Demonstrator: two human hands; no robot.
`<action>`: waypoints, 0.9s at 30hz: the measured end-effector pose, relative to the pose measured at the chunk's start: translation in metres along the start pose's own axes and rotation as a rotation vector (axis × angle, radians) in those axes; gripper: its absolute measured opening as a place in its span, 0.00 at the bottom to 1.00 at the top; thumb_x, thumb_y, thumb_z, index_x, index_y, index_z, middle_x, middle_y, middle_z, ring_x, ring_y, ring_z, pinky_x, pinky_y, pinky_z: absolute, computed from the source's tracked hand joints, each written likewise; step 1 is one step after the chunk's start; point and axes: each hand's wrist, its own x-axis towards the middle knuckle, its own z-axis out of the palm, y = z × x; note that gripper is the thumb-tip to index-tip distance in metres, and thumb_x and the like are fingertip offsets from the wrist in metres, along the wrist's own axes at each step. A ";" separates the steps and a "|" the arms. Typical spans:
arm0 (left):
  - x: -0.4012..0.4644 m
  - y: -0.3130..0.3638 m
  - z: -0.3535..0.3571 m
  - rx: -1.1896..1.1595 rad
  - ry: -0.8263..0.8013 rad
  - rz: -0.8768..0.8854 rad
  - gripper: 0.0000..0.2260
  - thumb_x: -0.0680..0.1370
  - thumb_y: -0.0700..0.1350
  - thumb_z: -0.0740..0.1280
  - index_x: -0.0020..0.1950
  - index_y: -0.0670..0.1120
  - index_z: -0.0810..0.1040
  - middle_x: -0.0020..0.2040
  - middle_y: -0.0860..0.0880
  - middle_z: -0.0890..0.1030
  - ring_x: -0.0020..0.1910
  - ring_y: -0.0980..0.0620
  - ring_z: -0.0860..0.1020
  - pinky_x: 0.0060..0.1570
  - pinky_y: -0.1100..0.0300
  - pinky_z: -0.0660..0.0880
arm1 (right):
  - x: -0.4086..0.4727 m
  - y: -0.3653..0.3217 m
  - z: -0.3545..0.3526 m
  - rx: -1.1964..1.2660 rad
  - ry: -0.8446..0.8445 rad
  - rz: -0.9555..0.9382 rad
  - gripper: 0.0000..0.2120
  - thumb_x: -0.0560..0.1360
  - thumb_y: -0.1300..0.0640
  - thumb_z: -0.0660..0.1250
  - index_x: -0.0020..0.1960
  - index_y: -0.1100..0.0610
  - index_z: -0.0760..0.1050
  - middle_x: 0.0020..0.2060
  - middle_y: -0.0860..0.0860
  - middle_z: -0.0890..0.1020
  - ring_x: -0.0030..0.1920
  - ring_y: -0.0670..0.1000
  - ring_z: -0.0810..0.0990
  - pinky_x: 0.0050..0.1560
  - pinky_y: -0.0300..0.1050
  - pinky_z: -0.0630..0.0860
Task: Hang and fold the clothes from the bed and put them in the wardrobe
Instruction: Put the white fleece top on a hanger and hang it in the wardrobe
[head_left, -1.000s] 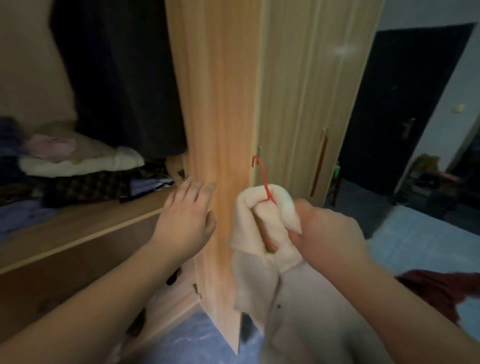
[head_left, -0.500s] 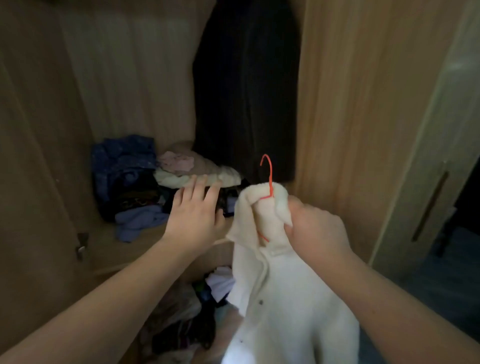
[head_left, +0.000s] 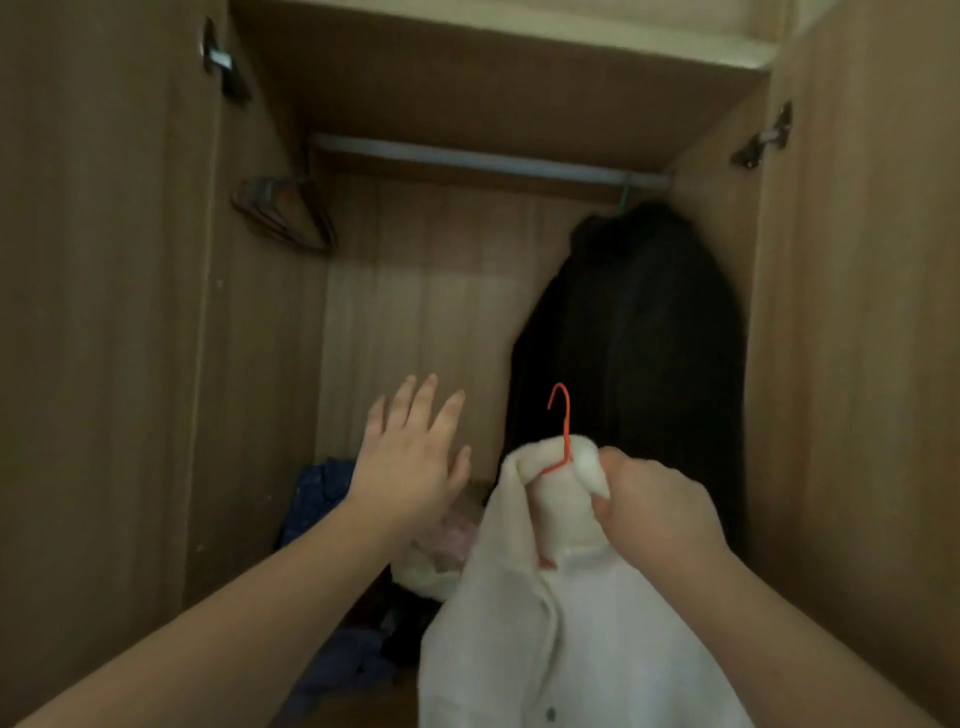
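Inside the wardrobe (head_left: 156, 364), right hand (head_left: 657, 512) grips white shirt (head_left: 571, 639) on hanger (head_left: 563, 421).

A single head-worn camera gives the only view, so no part of the scene is shared with a second one. It looks from just outside the open wardrobe (head_left: 857, 364) straight into it and tilts upward enough to take in the hanging rail (head_left: 483, 161) and the underside of the top shelf at the far end. The wide lens bends the side walls outward at left and right. The camera sits close: both forearms enter from the near bottom edge, the left hand (head_left: 410, 467) and right hand (head_left: 654, 512) fill the lower middle, and the wardrobe's back panel lies just beyond them.
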 end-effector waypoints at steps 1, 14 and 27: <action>0.011 -0.002 0.000 0.024 0.018 -0.009 0.29 0.80 0.59 0.48 0.80 0.53 0.54 0.81 0.45 0.55 0.79 0.43 0.51 0.76 0.41 0.52 | 0.017 0.003 -0.003 -0.006 0.026 -0.015 0.09 0.78 0.49 0.63 0.58 0.45 0.69 0.38 0.45 0.76 0.36 0.47 0.78 0.40 0.50 0.80; 0.224 -0.025 0.029 0.156 0.261 0.016 0.30 0.78 0.60 0.48 0.80 0.54 0.55 0.81 0.46 0.55 0.80 0.44 0.50 0.76 0.42 0.49 | 0.264 0.021 -0.024 -0.058 0.344 0.048 0.10 0.78 0.53 0.62 0.58 0.48 0.70 0.39 0.47 0.77 0.37 0.50 0.78 0.41 0.52 0.79; 0.429 -0.075 0.089 0.112 0.446 0.083 0.28 0.80 0.59 0.54 0.79 0.53 0.56 0.80 0.45 0.58 0.79 0.43 0.53 0.75 0.43 0.53 | 0.440 0.015 -0.020 -0.139 0.521 0.122 0.14 0.80 0.55 0.61 0.65 0.51 0.69 0.48 0.52 0.80 0.46 0.56 0.81 0.43 0.50 0.77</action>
